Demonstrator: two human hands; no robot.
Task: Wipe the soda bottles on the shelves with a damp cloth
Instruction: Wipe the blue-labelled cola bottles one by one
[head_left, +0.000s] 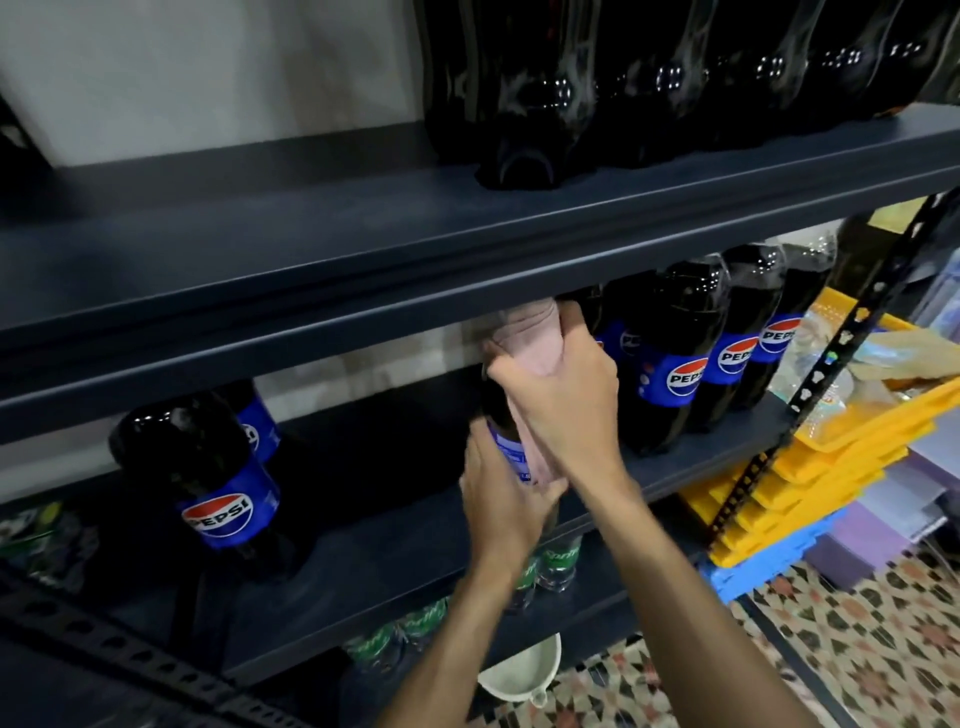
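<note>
1. Right hand: closed around a pale pink cloth, pressing it against the upper part of a dark soda bottle. The cloth is bunched over the bottle's neck and shoulder, reaching up to the underside of the shelf above, and a strip of it trails down the bottle's side under the palm.
2. Left hand: wrapped around the lower body of the same bottle, fingers over the blue label area, gripping it from below the right hand. The two hands touch at the cloth's lower end.
3. The held bottle stands roughly upright over the front part of the middle shelf; its base is hidden by the left hand, so contact with the shelf cannot be confirmed.
4. Immediately right of the hands: a row of Pepsi bottles standing upright on the same shelf, labels facing outward, touching or nearly touching one another.
5. Left of the hands, well apart: one large Pepsi bottle near the shelf front, with a second bottle just behind it.
6. Above the hands: the upper shelf, carrying a line of dark bottles toward the right; labels not visible.
7. Below the hands: green Sprite bottles on the lower level, partly hidden by the left forearm, and a white funnel beneath them.
8. Far right of the hands, beyond the perforated upright: stacked yellow trays on a blue tray, over a patterned tile floor.
</note>
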